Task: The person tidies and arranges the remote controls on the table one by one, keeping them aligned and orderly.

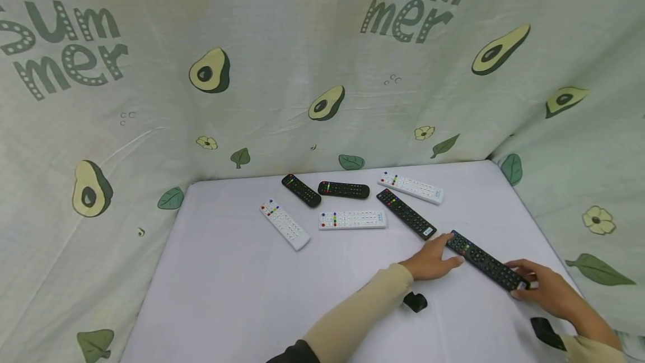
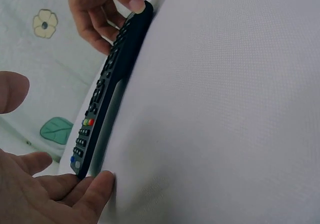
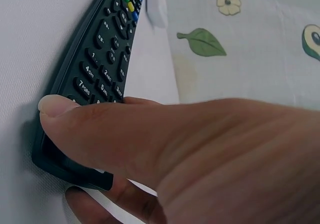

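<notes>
A long black remote control (image 1: 486, 261) with coloured buttons lies slantwise at the right of the white table. At its near right end my right hand (image 1: 549, 290) pinches it, the thumb (image 3: 95, 126) across one long edge and fingers on the opposite side. My left hand (image 1: 428, 260) is at the far end, its fingertips (image 2: 102, 181) right at the tip of the remote and its thumb held apart. Beyond the left hand lies another black remote (image 1: 406, 214) with a white label.
Several other remotes lie toward the back: a white one (image 1: 410, 187), two black ones (image 1: 301, 190) (image 1: 344, 190), a white one (image 1: 353, 220) lying crosswise and a slanted white one (image 1: 285, 224). A patterned cloth (image 1: 272, 43) hangs behind and beside the table (image 1: 227, 296).
</notes>
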`<control>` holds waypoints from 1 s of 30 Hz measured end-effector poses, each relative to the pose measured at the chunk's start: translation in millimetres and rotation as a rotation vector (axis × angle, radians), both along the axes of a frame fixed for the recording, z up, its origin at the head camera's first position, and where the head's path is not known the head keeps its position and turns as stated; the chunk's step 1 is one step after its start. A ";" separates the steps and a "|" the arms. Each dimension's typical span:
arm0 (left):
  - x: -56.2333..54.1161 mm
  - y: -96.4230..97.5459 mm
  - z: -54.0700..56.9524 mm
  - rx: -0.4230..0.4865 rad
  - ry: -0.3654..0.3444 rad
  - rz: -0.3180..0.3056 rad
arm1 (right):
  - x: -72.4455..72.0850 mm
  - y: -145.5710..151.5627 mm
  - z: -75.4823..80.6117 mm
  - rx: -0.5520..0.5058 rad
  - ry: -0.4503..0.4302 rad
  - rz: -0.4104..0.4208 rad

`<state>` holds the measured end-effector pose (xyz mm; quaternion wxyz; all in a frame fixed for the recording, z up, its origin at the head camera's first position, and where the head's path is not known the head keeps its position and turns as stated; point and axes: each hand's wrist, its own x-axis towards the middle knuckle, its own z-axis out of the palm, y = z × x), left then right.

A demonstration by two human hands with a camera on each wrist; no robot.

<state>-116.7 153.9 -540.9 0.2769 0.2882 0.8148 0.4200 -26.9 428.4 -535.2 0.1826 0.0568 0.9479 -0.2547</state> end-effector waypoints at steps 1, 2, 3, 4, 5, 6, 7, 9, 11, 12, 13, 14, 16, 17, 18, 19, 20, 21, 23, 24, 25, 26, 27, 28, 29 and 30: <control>0.3 0.3 -0.5 -0.003 -0.002 0.008 | 0.2 0.1 -0.2 -0.002 0.000 0.004; 0.6 0.6 -1.1 -0.004 -0.004 0.017 | 0.4 0.2 -0.5 -0.004 -0.003 0.006; 1.1 0.8 -1.5 -0.002 -0.007 0.028 | 0.6 0.2 -0.9 -0.006 -0.005 0.009; 1.3 0.9 -2.3 0.006 -0.011 0.038 | 1.1 0.5 -1.7 -0.008 -0.005 0.014; 1.6 1.0 -3.2 0.018 -0.018 0.046 | 1.4 0.7 -2.3 -0.007 -0.005 0.017; 1.9 0.9 -3.8 0.035 -0.026 0.053 | 1.6 1.0 -2.9 -0.005 -0.007 0.018; 2.0 0.9 -4.8 0.056 -0.038 0.061 | 1.9 1.5 -3.6 -0.002 -0.006 0.020; 2.2 1.2 -7.1 0.106 -0.073 0.079 | 2.3 2.6 -4.9 0.001 -0.006 0.026; 2.4 1.1 -8.6 0.151 -0.117 0.101 | 2.2 3.5 -5.6 0.003 -0.012 0.024; 2.5 1.1 -8.8 0.167 -0.135 0.113 | 2.1 3.9 -6.0 0.000 -0.017 0.023; 2.7 1.1 -9.2 0.178 -0.152 0.127 | 2.2 4.2 -6.3 -0.005 -0.020 0.023; 3.0 0.8 -9.1 0.184 -0.164 0.141 | 2.2 4.5 -6.5 -0.014 -0.022 0.023; 4.0 -0.4 -7.8 0.189 -0.184 0.167 | 2.0 4.8 -6.8 -0.036 -0.020 0.027; 4.3 -1.3 -7.1 0.190 -0.187 0.177 | 1.9 4.5 -6.9 -0.049 -0.019 0.029; 4.9 -2.0 -6.2 0.192 -0.189 0.188 | 1.9 4.1 -6.9 -0.063 -0.018 0.031; 5.3 -3.1 -5.1 0.196 -0.188 0.198 | 1.7 3.5 -6.9 -0.077 -0.019 0.032; 5.5 -4.3 -3.7 0.200 -0.185 0.209 | 1.6 2.7 -6.8 -0.091 -0.018 0.034; 5.6 -5.5 -2.6 0.207 -0.179 0.218 | 1.5 1.7 -6.6 -0.101 -0.020 0.034; 4.5 -8.5 -0.9 0.220 -0.163 0.233 | 1.8 -0.6 -5.1 -0.118 -0.017 0.041; 3.6 -10.2 -0.2 0.230 -0.157 0.237 | 1.9 -1.8 -3.9 -0.126 -0.011 0.044; 2.4 -12.3 0.3 0.242 -0.152 0.239 | 1.7 -3.2 -2.4 -0.135 -0.005 0.048; 1.0 -14.3 0.5 0.255 -0.150 0.242 | 1.5 -4.5 -0.8 -0.143 0.003 0.055; -0.7 -16.4 0.5 0.270 -0.148 0.241 | 1.1 -6.1 1.1 -0.150 0.009 0.060; -2.3 -18.6 0.8 0.284 -0.150 0.241 | 0.6 -7.6 3.0 -0.158 0.015 0.064; -4.1 -20.8 0.9 0.298 -0.151 0.239 | -0.1 -9.3 4.9 -0.167 0.017 0.068; -5.7 -23.0 1.2 0.308 -0.149 0.239 | -0.7 -11.3 6.6 -0.177 0.020 0.069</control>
